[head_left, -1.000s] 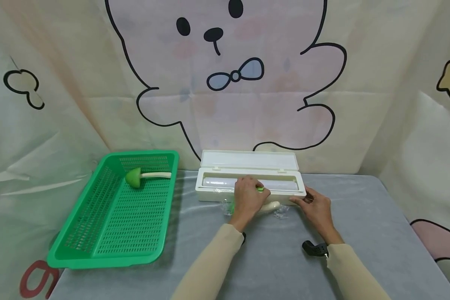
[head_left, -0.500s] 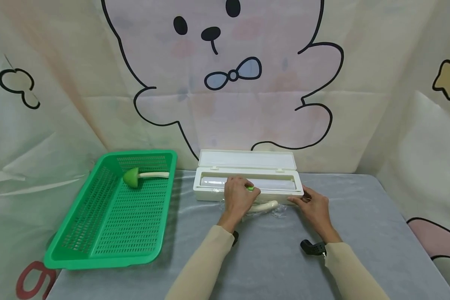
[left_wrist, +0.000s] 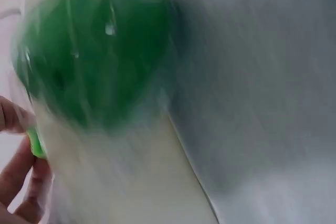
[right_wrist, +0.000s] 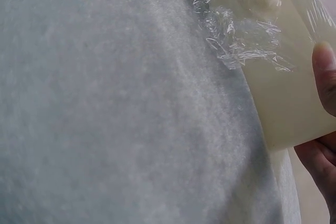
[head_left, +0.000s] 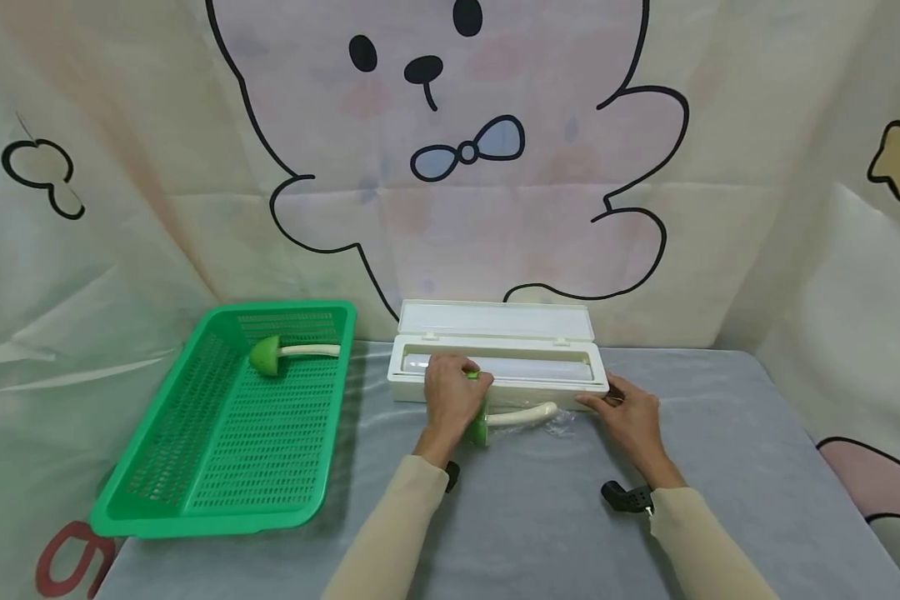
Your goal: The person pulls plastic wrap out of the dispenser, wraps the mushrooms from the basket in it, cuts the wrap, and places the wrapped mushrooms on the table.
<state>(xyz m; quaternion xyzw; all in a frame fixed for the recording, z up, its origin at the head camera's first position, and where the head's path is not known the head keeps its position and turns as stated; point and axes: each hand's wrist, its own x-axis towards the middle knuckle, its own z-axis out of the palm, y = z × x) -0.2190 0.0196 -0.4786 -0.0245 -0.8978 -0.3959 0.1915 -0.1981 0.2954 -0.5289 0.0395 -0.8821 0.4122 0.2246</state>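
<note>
A white cling film dispenser (head_left: 540, 397) stands at the back of the table with its lid raised and a film roll (head_left: 547, 369) inside. My left hand (head_left: 450, 400) pinches the small green slide cutter (left_wrist: 35, 144) on the box's front rim. With thumb and fingers, my right hand (head_left: 633, 421) grips the box's right end. Against the box's front lies a mushroom-shaped thing (head_left: 521, 416) with a green cap and white stem. Clear film covers its cap (left_wrist: 100, 51) in the left wrist view. Crumpled film (right_wrist: 244, 38) gathers past the stem's end in the right wrist view.
Left of the box is a green perforated basket (head_left: 195, 527). A second green-capped mushroom shape (head_left: 266, 356) lies in it, unwrapped. A grey cloth (head_left: 555, 533) covers the table, and a printed curtain (head_left: 465, 233) hangs right behind the box.
My left hand has moved left along the box's front rim with the slide cutter, uncovering the green cap. The right hand keeps its grip on the box's end.
</note>
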